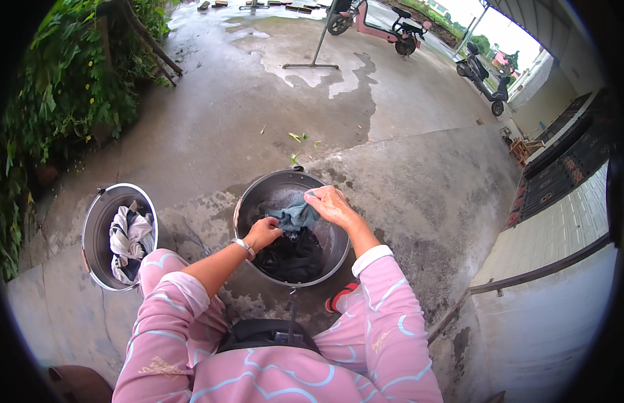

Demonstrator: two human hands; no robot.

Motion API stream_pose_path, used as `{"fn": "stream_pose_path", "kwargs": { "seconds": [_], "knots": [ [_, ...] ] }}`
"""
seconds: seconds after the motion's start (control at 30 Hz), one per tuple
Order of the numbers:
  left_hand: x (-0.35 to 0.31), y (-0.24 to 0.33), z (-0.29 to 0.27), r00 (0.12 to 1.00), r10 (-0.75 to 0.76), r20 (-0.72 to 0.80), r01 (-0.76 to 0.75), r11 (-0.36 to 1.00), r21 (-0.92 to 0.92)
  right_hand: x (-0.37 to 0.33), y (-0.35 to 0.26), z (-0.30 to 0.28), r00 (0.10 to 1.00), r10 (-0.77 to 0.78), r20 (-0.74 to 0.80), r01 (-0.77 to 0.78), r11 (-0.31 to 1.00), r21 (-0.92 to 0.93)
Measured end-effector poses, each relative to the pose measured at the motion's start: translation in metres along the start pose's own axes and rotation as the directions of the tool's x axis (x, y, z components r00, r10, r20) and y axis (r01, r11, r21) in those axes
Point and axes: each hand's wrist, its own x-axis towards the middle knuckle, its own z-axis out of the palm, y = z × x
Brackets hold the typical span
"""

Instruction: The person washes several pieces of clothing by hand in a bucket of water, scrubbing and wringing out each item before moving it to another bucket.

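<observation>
A grey-blue wet cloth (pixel 295 216) is stretched between my two hands over a round metal basin (pixel 258 195) on the wet concrete. My left hand (pixel 263 232), with a watch at the wrist, grips the cloth's near end. My right hand (pixel 332 205) holds the far end near the basin's right rim. Dark clothes (pixel 293 258) lie soaking in the basin beneath the cloth. I wear pink patterned sleeves and trousers.
A metal bucket (pixel 97 215) with black-and-white clothes (pixel 129 238) stands to my left. Green plants (pixel 56 101) line the left edge. A pink scooter (pixel 382 23) and a dark scooter (pixel 483 77) are parked far ahead. A metal stand (pixel 312 64), a railing (pixel 527 275) at the right.
</observation>
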Motion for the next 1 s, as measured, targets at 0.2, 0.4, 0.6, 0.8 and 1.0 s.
{"fn": "stream_pose_path", "kwargs": {
  "seconds": [0.2,0.4,0.6,0.8,1.0],
  "knots": [
    [0.005,-0.003,0.006,1.000,-0.030,0.005,0.030,0.996,-0.079,0.012,0.000,0.007,0.984,-0.117,-0.132,0.163,0.894,0.418],
    [0.012,0.006,-0.005,0.978,0.166,-0.124,-0.167,0.986,-0.004,0.005,-0.030,-0.010,0.979,-0.200,-0.040,0.194,0.852,0.487],
    [0.018,0.005,-0.004,0.976,0.162,-0.145,-0.179,0.978,-0.108,-0.004,-0.050,-0.004,0.917,-0.308,0.253,0.109,0.804,0.585],
    [0.014,0.047,-0.029,0.840,0.241,-0.486,-0.420,0.857,-0.300,0.009,0.005,0.002,0.995,-0.101,-0.022,0.099,0.873,0.478],
    [0.024,-0.002,0.015,0.974,0.121,-0.194,-0.083,0.977,0.196,0.025,0.108,0.055,0.949,0.301,-0.099,-0.300,0.954,0.024]
  ]
}}
